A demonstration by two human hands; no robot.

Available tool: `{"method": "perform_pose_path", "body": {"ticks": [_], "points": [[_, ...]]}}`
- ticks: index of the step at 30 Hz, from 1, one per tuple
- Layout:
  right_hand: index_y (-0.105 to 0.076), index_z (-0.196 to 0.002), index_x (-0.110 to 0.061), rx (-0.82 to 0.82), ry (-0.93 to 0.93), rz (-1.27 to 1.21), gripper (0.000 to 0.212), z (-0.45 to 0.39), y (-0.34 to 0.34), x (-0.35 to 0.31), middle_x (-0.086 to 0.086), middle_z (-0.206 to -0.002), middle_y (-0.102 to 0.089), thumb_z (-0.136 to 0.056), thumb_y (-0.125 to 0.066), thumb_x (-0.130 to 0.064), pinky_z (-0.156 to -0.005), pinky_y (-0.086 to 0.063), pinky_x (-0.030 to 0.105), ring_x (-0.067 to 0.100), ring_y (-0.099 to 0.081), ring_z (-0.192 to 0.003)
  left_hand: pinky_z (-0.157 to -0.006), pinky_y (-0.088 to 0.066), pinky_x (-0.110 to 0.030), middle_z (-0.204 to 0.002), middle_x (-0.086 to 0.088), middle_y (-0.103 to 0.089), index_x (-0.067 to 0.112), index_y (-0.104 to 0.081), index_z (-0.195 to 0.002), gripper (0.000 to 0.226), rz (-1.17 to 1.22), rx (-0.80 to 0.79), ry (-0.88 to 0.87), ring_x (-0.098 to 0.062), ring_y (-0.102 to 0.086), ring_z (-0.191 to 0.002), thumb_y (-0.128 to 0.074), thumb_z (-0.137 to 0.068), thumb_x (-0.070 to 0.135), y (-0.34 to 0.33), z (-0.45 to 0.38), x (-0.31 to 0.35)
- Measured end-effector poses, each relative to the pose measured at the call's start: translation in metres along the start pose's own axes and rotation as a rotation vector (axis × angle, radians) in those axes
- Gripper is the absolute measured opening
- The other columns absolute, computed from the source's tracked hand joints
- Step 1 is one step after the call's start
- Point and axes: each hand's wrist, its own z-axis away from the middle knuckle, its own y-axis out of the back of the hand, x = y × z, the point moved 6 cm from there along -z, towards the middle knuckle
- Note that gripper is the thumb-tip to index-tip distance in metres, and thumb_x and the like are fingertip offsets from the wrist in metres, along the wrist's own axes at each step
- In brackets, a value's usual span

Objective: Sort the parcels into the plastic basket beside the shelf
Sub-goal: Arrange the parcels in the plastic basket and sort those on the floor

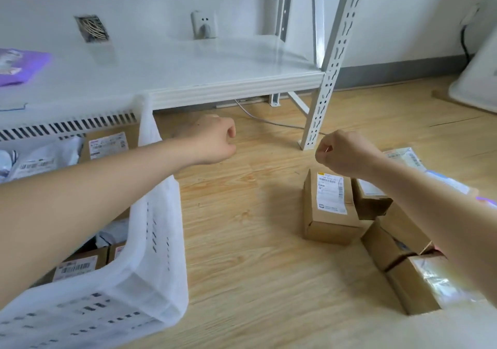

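Observation:
A white plastic basket (150, 243) stands on the floor at the left, with cardboard boxes and grey mail bags inside it. My left hand (215, 140) hovers over the bare floor just right of the basket, fingers curled, holding nothing. My right hand (341, 152) is also curled and holds nothing, just above a labelled cardboard parcel (329, 208). More cardboard parcels (398, 257) lie in a pile at the lower right, partly hidden by my right forearm.
A white metal shelf (215, 79) runs along the wall, its perforated post (322, 90) standing between my hands. A purple packet (18, 66) lies on the shelf at the left. A grey cable (269, 121) runs over the wooden floor. A white object (476, 79) leans at the far right.

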Motion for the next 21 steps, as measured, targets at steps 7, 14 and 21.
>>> {"method": "perform_pose_path", "body": {"ticks": [7,14,21], "points": [[-0.062,-0.104,-0.015,-0.077,-0.149,-0.089,0.027,-0.007,-0.038,0.087,0.007,-0.102,-0.063,-0.088,-0.042,-0.011,-0.046,-0.038,0.021,0.014,-0.051,-0.065,-0.089,-0.045,-0.033,-0.119,-0.001,-0.053,0.026,-0.055,-0.112,0.029,-0.02,-0.096,0.018,-0.026,-0.051,-0.11,-0.053,-0.083,0.03,-0.069,-0.04,0.044],[-0.044,-0.134,-0.014,-0.111,-0.304,-0.23,0.049,-0.026,-0.097,0.148,0.012,-0.128,-0.054,-0.087,-0.039,-0.003,-0.055,-0.036,0.023,0.023,-0.05,-0.096,-0.083,-0.04,-0.028,-0.123,-0.003,-0.049,0.027,-0.053,-0.118,0.032,0.06,-0.174,0.04,-0.026,-0.049,-0.111,-0.05,-0.085,0.028,-0.128,-0.087,0.075],[-0.031,-0.142,-0.018,-0.35,-0.475,-0.364,0.055,-0.035,-0.16,0.175,0.012,-0.138,-0.042,-0.089,-0.046,-0.017,-0.085,-0.045,0.033,0.025,-0.049,-0.106,-0.096,-0.041,-0.04,-0.138,-0.007,-0.039,0.044,-0.025,-0.139,0.059,0.089,-0.357,0.008,-0.029,-0.038,-0.124,-0.046,-0.088,0.023,-0.205,-0.107,0.099]]}}
